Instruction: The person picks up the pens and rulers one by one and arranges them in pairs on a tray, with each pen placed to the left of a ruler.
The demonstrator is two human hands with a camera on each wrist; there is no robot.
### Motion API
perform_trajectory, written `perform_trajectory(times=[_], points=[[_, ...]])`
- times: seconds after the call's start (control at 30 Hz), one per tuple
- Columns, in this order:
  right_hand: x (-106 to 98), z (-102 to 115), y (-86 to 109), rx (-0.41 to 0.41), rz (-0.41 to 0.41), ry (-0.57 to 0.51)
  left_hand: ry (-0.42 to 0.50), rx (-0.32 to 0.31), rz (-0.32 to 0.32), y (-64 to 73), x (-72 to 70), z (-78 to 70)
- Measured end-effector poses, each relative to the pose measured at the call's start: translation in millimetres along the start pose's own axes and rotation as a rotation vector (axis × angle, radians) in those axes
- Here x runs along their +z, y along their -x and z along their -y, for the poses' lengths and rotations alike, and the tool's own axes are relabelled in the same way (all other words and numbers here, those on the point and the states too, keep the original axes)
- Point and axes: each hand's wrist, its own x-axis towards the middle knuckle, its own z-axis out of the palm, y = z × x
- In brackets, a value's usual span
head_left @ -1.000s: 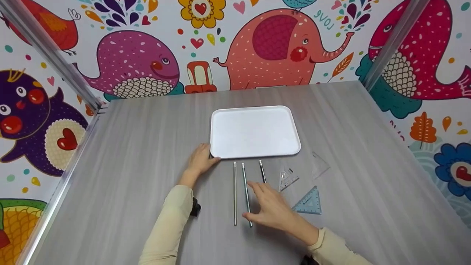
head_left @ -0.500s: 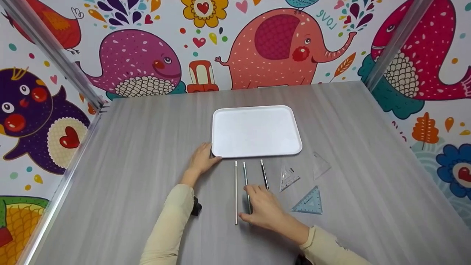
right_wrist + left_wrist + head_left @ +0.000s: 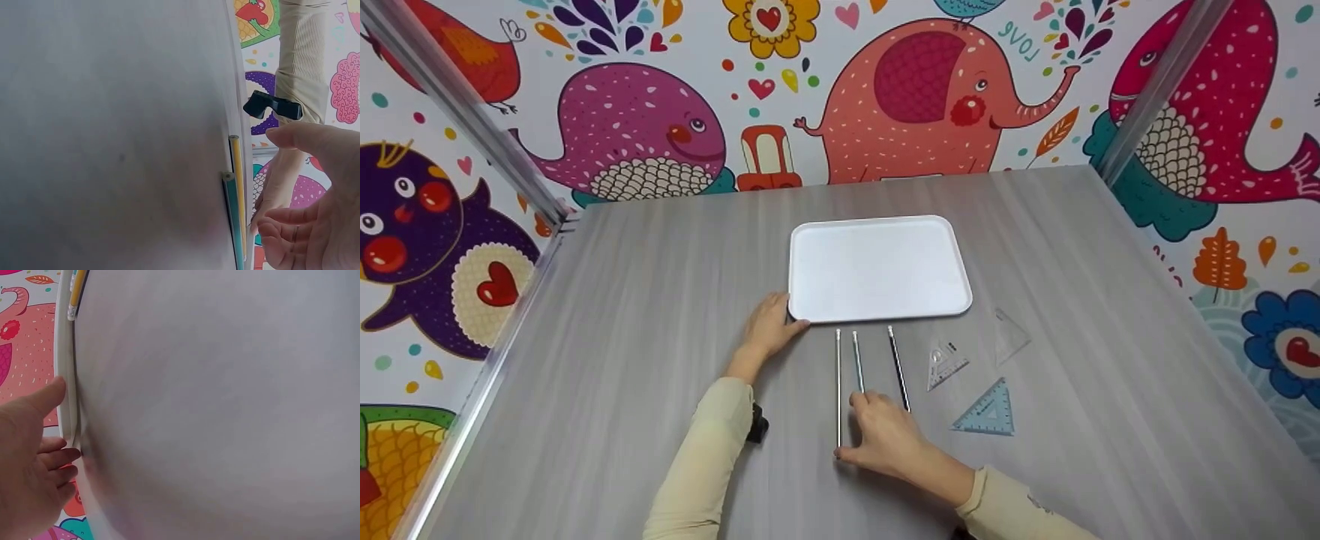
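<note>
My left hand (image 3: pixel 769 326) grips the front left corner of a white tray (image 3: pixel 877 270). In the left wrist view the thumb lies at the tray's rim (image 3: pixel 67 354) and the fingers curl at its side. Over the lower ends of two pencils hovers my right hand (image 3: pixel 889 439), thumb spread from the fingers. One is yellow (image 3: pixel 237 169), looking silvery from the head; its neighbour, a teal pencil (image 3: pixel 232 208), is partly hidden by the hand. Nothing shows within the right fingers in the right wrist view. A black-and-white pencil (image 3: pixel 898 367) lies further right.
Right of the pencils lie a small clear set square (image 3: pixel 946 367), a blue set square (image 3: pixel 990 411) and a larger clear triangle (image 3: pixel 1011 339). The grey table (image 3: pixel 660 285) meets patterned walls at the back and sides. Metal posts (image 3: pixel 1162 90) stand at its far corners.
My right hand has moved left and slightly toward me, uncovering more of the black-and-white pencil and bringing the thumb to the yellow pencil's lower end. The left hand stays at the tray.
</note>
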Motion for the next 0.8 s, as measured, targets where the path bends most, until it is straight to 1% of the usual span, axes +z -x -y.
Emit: perform_trajectory(times=[0.27,0.43,0.6,0.7,0.8], points=[[5,9,-3.0,0.034,-0.002,-0.017,0.004,0.015,-0.003,0.1,0.5,0.6],[10,15,-3.2,0.054,-0.001,-0.030,0.007,0.041,-0.027,-0.5,0.8,1.7],[14,15,-3.8,0.065,-0.005,-0.038,0.019,0.062,-0.039,-1.1,1.5,2.8],[17,15,-4.5,0.064,-0.009,-0.041,0.019,0.059,-0.038,-1.1,1.2,2.8],[19,14,-5.3,0.056,-0.018,-0.046,0.002,0.038,-0.020,-1.1,0.2,2.2]])
